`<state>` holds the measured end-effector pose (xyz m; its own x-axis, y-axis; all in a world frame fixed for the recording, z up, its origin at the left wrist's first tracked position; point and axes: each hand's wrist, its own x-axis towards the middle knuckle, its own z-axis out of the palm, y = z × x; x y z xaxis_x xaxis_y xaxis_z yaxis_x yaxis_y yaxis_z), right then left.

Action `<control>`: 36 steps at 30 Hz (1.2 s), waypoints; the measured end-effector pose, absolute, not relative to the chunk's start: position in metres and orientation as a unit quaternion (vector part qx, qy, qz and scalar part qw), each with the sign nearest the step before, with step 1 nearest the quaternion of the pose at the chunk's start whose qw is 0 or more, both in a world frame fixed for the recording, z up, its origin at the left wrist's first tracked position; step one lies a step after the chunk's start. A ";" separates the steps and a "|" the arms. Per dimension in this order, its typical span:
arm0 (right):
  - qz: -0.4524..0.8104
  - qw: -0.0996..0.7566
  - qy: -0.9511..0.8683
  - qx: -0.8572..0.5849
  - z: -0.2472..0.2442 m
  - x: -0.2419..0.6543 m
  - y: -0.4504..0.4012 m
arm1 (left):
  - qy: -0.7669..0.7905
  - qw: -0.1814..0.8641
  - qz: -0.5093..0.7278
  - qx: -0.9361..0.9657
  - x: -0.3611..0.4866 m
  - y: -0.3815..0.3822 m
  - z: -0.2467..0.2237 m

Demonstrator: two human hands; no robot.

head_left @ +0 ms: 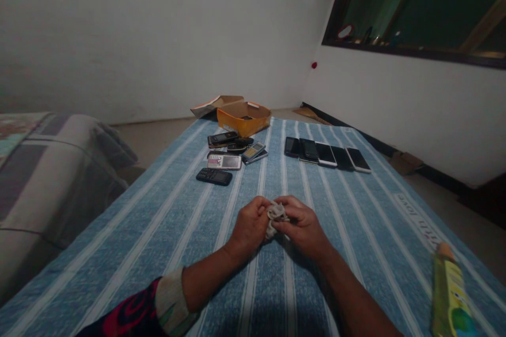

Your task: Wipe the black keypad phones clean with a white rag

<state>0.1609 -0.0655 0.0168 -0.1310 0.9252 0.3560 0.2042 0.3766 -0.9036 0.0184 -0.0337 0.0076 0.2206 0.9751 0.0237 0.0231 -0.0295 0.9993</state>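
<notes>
Cloth (276, 216), pale grey and crumpled, is at the centre of the blue striped cover (379, 231), gathered between your left hand (250, 226) and right hand (302, 226). The fingers (264, 209) of both hands are curled narrow and hold the cloth from either side. Your left forearm ends in a cream cuff (171, 303) on a dark, pink-patterned sleeve (130, 313).

Two groups of phones lie on the cover, well ahead of your hands. Ahead and to the left, a black keypad phone (213, 176) lies nearest you, just below a silver phone (224, 161) and other handsets. Ahead and to the right, five smartphones (326, 154) lie side by side, partly overlapping. An open orange cardboard box (245, 121) stands just behind the left group, touching a loose cardboard flap (215, 105). A blurred green-and-yellow bottle (448, 295) lies at the lower right, well apart from your right hand.
</notes>
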 end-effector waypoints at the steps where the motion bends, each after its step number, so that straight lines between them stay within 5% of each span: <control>1: 0.358 0.508 -0.658 -0.425 0.018 0.159 -0.066 | 0.440 0.522 0.449 0.576 0.018 -0.034 0.007; 8: 0.399 0.551 -0.598 -0.425 0.013 0.152 -0.068 | 0.426 0.461 0.450 0.635 0.015 -0.030 0.002; 14: 0.436 0.575 -0.486 -0.493 0.006 0.159 -0.062 | 0.390 0.294 0.411 0.770 0.012 -0.032 -0.003; 20: 0.176 0.631 -0.459 -0.600 0.001 0.195 -0.049 | 0.339 0.108 0.375 0.856 0.009 -0.028 -0.008; 24: 0.041 0.551 -0.621 -0.556 -0.014 0.196 -0.045 | 0.400 0.048 0.333 0.852 0.007 -0.024 -0.005; 30: 0.021 0.306 -0.784 -0.540 -0.017 0.170 -0.053 | 0.467 0.053 0.216 0.856 0.005 -0.018 -0.006; 36: 0.100 0.291 -0.786 -0.536 -0.002 0.178 -0.053 | 0.473 0.091 0.166 0.860 0.003 -0.015 -0.003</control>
